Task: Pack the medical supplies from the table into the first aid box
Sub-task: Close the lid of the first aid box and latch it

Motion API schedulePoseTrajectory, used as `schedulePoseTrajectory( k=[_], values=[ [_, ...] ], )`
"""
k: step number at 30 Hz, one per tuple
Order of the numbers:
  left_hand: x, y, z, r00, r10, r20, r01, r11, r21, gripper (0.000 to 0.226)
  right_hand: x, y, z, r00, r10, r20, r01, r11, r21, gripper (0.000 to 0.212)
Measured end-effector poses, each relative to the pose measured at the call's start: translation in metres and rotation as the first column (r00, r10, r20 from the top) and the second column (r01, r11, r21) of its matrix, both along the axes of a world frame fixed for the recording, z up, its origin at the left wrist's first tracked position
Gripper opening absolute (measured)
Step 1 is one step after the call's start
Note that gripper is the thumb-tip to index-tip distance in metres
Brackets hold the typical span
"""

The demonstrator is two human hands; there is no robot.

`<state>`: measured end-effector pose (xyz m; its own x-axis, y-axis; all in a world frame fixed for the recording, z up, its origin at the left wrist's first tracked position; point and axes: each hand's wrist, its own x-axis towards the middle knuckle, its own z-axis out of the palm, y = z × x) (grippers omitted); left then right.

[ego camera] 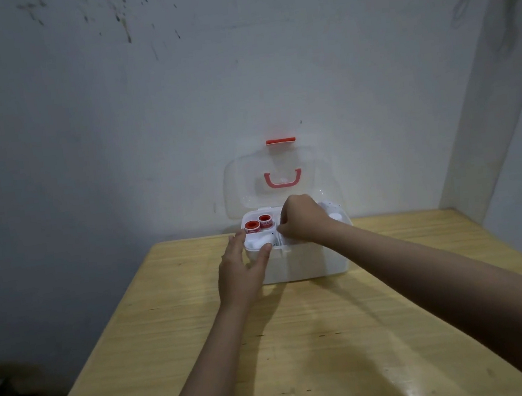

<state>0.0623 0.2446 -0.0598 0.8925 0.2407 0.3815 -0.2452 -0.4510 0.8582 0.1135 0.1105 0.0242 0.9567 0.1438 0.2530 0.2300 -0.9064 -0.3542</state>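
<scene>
A white first aid box (307, 263) stands at the far middle of the wooden table (303, 340), its clear lid (238, 184) with a red handle raised against the wall. In its top tray lie two red tape rolls (258, 224) and a white roll (257, 241). My left hand (242, 274) rests against the box's front left corner, fingers spread, thumb on the tray rim. My right hand (305, 220) hovers curled over the middle of the tray; whether its fingers pinch anything is hidden. A white item (334, 215) lies at the tray's right.
The wall stands right behind the box. A white pillar (482, 137) rises at the right rear corner of the table. The floor at the lower left is dark.
</scene>
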Motion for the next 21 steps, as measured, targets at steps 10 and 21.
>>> schedulePoseTrajectory(
  k=[10, 21],
  values=[
    [0.001, -0.001, -0.004, 1.000, 0.003, 0.016, -0.003, 1.000, -0.022, 0.063, 0.031, -0.050, 0.034, 0.920, -0.139, 0.366, 0.064, 0.975, 0.211, 0.036],
    [0.004, -0.002, -0.005, 0.999, 0.032, -0.013, -0.032, 0.999, 0.003, 0.065, 0.074, -0.066, 0.045, 0.913, -0.204, 0.355, 0.209, 0.978, 0.026, 0.058]
  ],
)
